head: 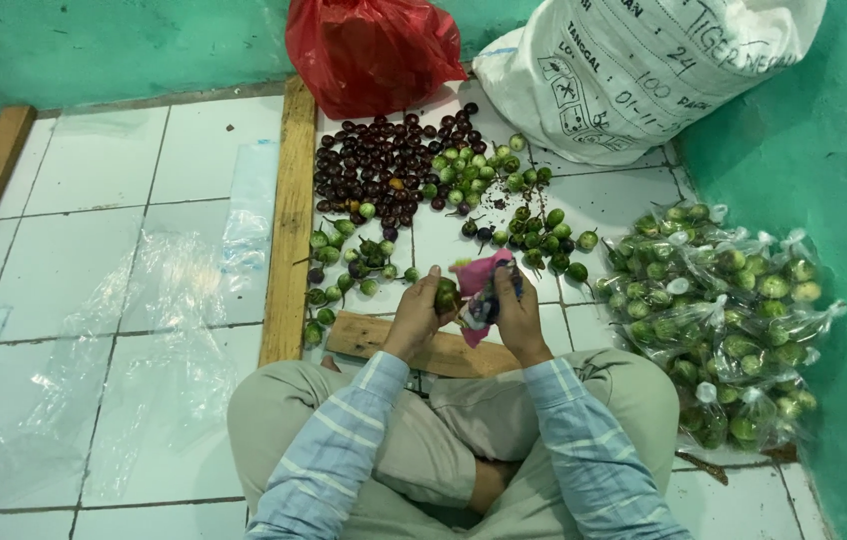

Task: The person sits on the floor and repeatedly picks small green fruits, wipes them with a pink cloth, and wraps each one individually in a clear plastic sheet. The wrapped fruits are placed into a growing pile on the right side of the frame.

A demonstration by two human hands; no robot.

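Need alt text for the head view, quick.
A seated person's left hand holds a small green eggplant while the right hand grips a pink cloth. Loose eggplants cover the tiled floor; filled clear bags sit right.

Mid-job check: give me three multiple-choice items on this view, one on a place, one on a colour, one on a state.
1. Where does the pile of clear tied bags of green round eggplants lie?
A. By the green wall on the person's right
B. On the wooden plank
C. Inside the white sack

2. What colour is the plastic bag at the far wall?
A. Blue
B. Red
C. Yellow

3. What does the left hand hold?
A. Nothing
B. A knife
C. One small green eggplant

A: the bags sit against the right wall.
B: it is red.
C: the fingers wrap the fruit.
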